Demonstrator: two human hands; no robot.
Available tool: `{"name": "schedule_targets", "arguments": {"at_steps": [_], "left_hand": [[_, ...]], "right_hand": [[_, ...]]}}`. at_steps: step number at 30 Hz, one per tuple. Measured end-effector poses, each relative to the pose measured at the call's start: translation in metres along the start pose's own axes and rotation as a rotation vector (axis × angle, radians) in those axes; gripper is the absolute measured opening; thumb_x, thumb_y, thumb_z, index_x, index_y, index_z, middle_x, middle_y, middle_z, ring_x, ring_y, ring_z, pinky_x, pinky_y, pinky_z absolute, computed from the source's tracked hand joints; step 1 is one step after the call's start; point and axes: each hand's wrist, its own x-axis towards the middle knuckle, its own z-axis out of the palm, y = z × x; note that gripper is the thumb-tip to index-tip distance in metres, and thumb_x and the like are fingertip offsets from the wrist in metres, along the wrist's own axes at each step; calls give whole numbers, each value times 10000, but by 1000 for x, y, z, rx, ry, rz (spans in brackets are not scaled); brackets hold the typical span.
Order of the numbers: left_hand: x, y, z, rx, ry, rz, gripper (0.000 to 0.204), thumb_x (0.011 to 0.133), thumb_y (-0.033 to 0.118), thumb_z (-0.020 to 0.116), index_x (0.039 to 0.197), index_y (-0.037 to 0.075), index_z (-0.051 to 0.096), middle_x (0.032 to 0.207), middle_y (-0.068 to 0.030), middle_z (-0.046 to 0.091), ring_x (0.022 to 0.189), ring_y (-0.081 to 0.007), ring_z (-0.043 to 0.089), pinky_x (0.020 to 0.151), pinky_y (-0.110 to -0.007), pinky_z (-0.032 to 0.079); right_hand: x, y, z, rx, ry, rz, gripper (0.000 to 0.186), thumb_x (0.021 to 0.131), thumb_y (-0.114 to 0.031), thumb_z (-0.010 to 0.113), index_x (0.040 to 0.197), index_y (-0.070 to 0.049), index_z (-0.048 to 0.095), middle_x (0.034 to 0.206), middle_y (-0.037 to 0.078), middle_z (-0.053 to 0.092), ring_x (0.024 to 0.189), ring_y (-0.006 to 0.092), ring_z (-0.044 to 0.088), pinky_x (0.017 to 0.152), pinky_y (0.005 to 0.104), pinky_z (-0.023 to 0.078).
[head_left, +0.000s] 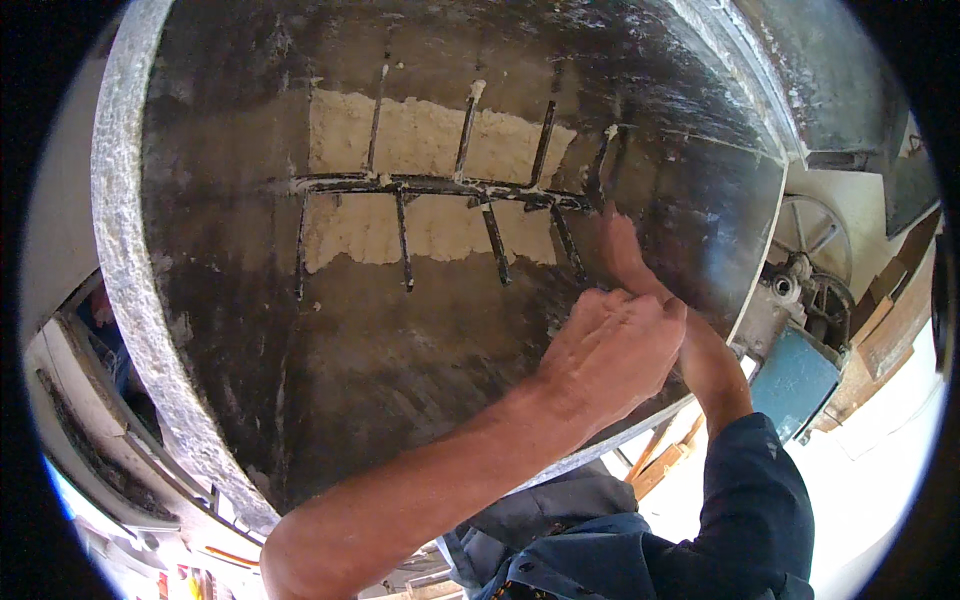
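A large dark slab with a pale edge lies before me. On it, a black main bar runs crosswise, with several thin black ribs branching to both sides. Pale rough material shows around the bar. My left hand is closed in a fist close to my right forearm, over the slab's right part; whatever it may hold is hidden. My right hand reaches past it to the bar's right end. Its fingers are partly hidden and blurred, touching or nearly touching the slab there.
The slab's thick pale rim curves down the left side. To the right stand a spoked wheel and a blue machine housing, with wooden boards beside them. Another dark panel is at the upper right.
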Motion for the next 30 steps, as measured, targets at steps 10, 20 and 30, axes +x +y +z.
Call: {"name": "schedule_targets", "arguments": {"at_steps": [10,20,30], "left_hand": [[-1,-2,-2,15,38,34,193,933,182,669,983,-1,705,787,-205,731,766,-384,755,694,-508,611],[-2,-5,5,33,79,47,178,924,167,662,981,4,706,804,-205,740,762,-384,757,677,-505,613],[3,0,0,69,-70,-26,202,873,153,719,1024,22,694,851,-172,746,816,-347,768,700,-470,597]], "right_hand": [[-12,-44,-8,-373,-285,-100,101,927,-136,680,935,-66,753,1006,126,775,880,297,788,686,446,624],[50,-39,21,-157,28,83,136,852,-119,731,970,-55,709,880,164,743,793,357,764,666,499,612],[24,-131,92,242,13,1,522,911,-73,639,1371,101,464,925,259,727,803,467,718,706,546,581]]}}
